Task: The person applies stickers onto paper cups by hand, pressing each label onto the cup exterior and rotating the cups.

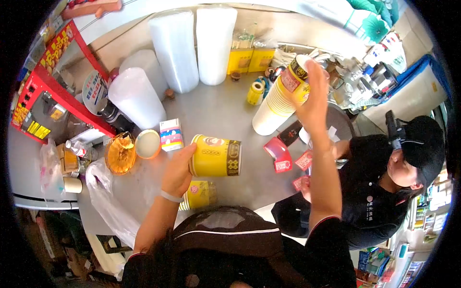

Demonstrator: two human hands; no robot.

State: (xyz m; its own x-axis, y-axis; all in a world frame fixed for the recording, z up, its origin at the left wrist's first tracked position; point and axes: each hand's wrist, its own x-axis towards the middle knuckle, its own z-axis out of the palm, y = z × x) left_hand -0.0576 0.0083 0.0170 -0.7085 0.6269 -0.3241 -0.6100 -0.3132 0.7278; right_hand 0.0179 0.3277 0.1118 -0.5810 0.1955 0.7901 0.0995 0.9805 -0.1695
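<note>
A yellow paper cup (216, 156) lies sideways in my left hand (180, 170), whose fingers wrap round its base end. Just below it, another yellow cup (198, 194) rests on the grey table (221, 108), partly hidden. My right hand (312, 98) is raised beside a tall, leaning stack of paper cups (276, 105). Its fingers point up, near the yellow patterned cup (295, 79) at the top of the stack. Whether this hand touches the stack is unclear.
At right, a person in a black cap (422, 153) holds red cards (302, 182). Tall wrapped rolls (175, 53) stand at the back. A tissue box (171, 134), a white-filled bowl (148, 144) and an orange container (120, 153) sit left, near a plastic bag (108, 201).
</note>
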